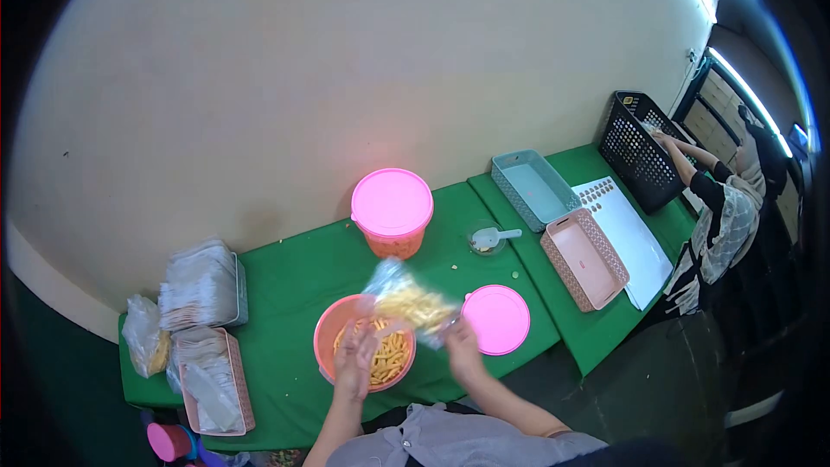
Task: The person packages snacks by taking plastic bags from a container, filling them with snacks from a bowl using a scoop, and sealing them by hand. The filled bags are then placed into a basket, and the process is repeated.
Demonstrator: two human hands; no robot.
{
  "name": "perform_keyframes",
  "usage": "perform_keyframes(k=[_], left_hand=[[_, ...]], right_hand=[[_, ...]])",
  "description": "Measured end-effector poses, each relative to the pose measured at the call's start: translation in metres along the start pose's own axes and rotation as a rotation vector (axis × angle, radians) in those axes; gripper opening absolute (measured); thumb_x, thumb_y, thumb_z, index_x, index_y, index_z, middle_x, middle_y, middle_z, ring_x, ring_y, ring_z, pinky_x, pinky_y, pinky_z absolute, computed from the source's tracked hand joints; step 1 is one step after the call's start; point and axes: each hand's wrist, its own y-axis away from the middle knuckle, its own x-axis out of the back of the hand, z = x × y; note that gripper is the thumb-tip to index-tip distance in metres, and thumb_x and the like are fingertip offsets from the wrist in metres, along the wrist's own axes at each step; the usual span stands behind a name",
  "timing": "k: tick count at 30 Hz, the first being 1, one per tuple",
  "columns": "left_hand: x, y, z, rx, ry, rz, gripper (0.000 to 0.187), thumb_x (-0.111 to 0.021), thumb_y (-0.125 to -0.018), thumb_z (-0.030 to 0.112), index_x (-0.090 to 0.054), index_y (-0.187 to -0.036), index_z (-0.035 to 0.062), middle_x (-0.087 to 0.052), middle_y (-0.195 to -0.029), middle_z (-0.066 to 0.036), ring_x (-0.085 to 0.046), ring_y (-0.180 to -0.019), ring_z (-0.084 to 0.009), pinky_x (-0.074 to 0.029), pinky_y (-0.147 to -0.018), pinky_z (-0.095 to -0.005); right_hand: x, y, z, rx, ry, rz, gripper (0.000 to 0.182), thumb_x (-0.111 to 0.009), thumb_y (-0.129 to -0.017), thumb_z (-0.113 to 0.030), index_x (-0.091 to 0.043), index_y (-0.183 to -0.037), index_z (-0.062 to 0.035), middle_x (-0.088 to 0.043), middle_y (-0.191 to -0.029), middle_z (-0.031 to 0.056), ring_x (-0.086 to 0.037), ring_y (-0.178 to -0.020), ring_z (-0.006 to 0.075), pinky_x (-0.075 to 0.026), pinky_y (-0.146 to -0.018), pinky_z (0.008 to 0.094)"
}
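Observation:
A clear plastic bag of yellow finger-shaped snacks (413, 307), blurred by motion, is up in the air over the tub's right side. My right hand (462, 348) is closed on the bag's right end. Beneath the bag, an open pink-orange tub (327, 329) holds many more of the yellow snack sticks (391, 355). My left hand (353, 361) is over the tub's front left, its fingers pointing up close to the bag's left side and smeared, so I cannot tell whether they grip it. A round pink lid (497, 320) lies just right of my right hand.
Behind stands a lidded tub (392, 207). A scoop (494, 237) rests in a small bowl. Leftward, baskets (242, 380) hold packets, beside a filled bag (145, 337). Rightward are a teal basket (534, 190), a pink basket (586, 259), and a person (726, 207) reaching into a black crate (640, 151).

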Motion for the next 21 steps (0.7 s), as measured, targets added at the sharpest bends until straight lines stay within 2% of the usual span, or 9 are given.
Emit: perform_keyframes(k=[4, 6, 8, 12, 14, 15, 18, 19, 21], left_hand=[[0.031, -0.005, 0.043, -0.162, -0.072, 0.043, 0.049, -0.05, -0.097, 0.03, -0.037, -0.138, 0.0078, -0.054, -0.117, -0.009, -0.054, -0.111, -0.0235, -0.045, -0.1, -0.0384], [0.058, -0.005, 0.063, -0.215, -0.102, 0.109, 0.052, -0.049, -0.097, 0.033, -0.036, -0.14, 0.008, -0.059, -0.106, -0.007, -0.058, -0.101, -0.019, -0.046, -0.098, -0.0363], [0.094, 0.004, 0.077, -0.175, 0.053, 0.083, 0.044, -0.048, -0.098, 0.025, -0.039, -0.138, 0.008, -0.037, -0.057, 0.005, -0.05, -0.055, -0.0067, -0.054, -0.081, -0.0307], [0.092, 0.011, 0.091, -0.251, 0.081, 0.313, 0.044, -0.044, -0.098, 0.028, -0.041, -0.137, 0.0071, -0.022, -0.048, 0.007, -0.032, -0.04, -0.0041, -0.055, -0.071, -0.0277], [0.114, 0.013, 0.098, -0.334, 0.126, 0.325, 0.044, -0.041, -0.099, 0.03, -0.041, -0.137, 0.007, -0.023, -0.048, 0.006, -0.038, -0.043, -0.0053, -0.055, -0.071, -0.0279], [0.152, 0.014, 0.103, -0.389, 0.01, 0.244, 0.044, -0.038, -0.099, 0.03, -0.042, -0.136, 0.007, -0.046, -0.059, 0.002, -0.055, -0.062, -0.0102, -0.053, -0.079, -0.0324], [0.234, 0.028, 0.153, -0.862, -0.984, 0.981, 0.046, -0.05, -0.093, 0.023, -0.043, -0.134, 0.0033, -0.057, -0.112, -0.015, -0.054, -0.107, -0.0297, -0.041, -0.098, -0.0432], [0.251, 0.047, 0.176, -0.898, -1.64, 1.266, 0.05, -0.055, -0.09, 0.022, -0.042, -0.134, 0.0019, -0.052, -0.127, -0.02, -0.049, -0.118, -0.0347, -0.036, -0.103, -0.0453], [0.331, 0.074, 0.184, -0.645, -1.826, 1.314, 0.056, -0.061, -0.085, 0.02, -0.042, -0.134, 0.0008, -0.052, -0.125, -0.021, -0.049, -0.117, -0.037, -0.035, -0.103, -0.0447]], right_hand=[[0.126, -0.095, -0.012, 0.196, -0.083, 0.551, 0.038, -0.05, -0.096, -0.016, -0.04, -0.131, -0.0034, -0.059, -0.1, 0.0087, -0.058, -0.061, 0.0122, -0.042, -0.042, 0.0228], [0.223, -0.143, 0.008, 0.144, 0.029, 0.87, 0.042, -0.051, -0.095, -0.013, -0.039, -0.134, -0.0057, -0.058, -0.103, 0.0099, -0.058, -0.062, 0.0132, -0.042, -0.043, 0.0233], [0.283, -0.164, 0.0, 0.142, -0.021, 0.935, 0.049, -0.055, -0.094, -0.022, -0.038, -0.137, -0.0055, -0.055, -0.111, 0.0115, -0.061, -0.073, 0.0196, -0.047, -0.05, 0.0255], [0.334, -0.184, 0.005, -0.157, -0.192, 0.979, 0.053, -0.056, -0.092, -0.031, -0.041, -0.136, -0.0052, -0.05, -0.122, 0.0174, -0.061, -0.091, 0.0311, -0.053, -0.068, 0.0358], [0.341, -0.185, 0.019, -0.396, 0.544, 1.315, 0.056, -0.056, -0.09, -0.036, -0.044, -0.135, -0.0044, -0.043, -0.13, 0.0248, -0.054, -0.105, 0.0424, -0.048, -0.088, 0.0454], [0.32, -0.178, 0.012, -0.248, 0.488, 1.288, 0.05, -0.057, -0.089, -0.029, -0.048, -0.13, -0.0031, -0.042, -0.128, 0.0292, -0.049, -0.11, 0.0434, -0.041, -0.095, 0.0494], [0.288, -0.18, 0.048, 0.04, 0.67, 1.026, 0.04, -0.056, -0.088, -0.02, -0.054, -0.123, -0.0017, -0.043, -0.126, 0.028, -0.049, -0.109, 0.0411, -0.042, -0.092, 0.047], [0.26, -0.177, 0.049, 0.086, 0.659, 0.973, 0.035, -0.055, -0.087, -0.015, -0.056, -0.118, -0.0016, -0.046, -0.122, 0.0264, -0.05, -0.107, 0.0392, -0.042, -0.091, 0.0459], [0.194, -0.165, 0.039, 0.245, 0.734, 0.773, 0.026, -0.053, -0.085, -0.008, -0.061, -0.11, -0.0026, -0.05, -0.115, 0.0219, -0.052, -0.103, 0.0359, -0.042, -0.09, 0.0429]])
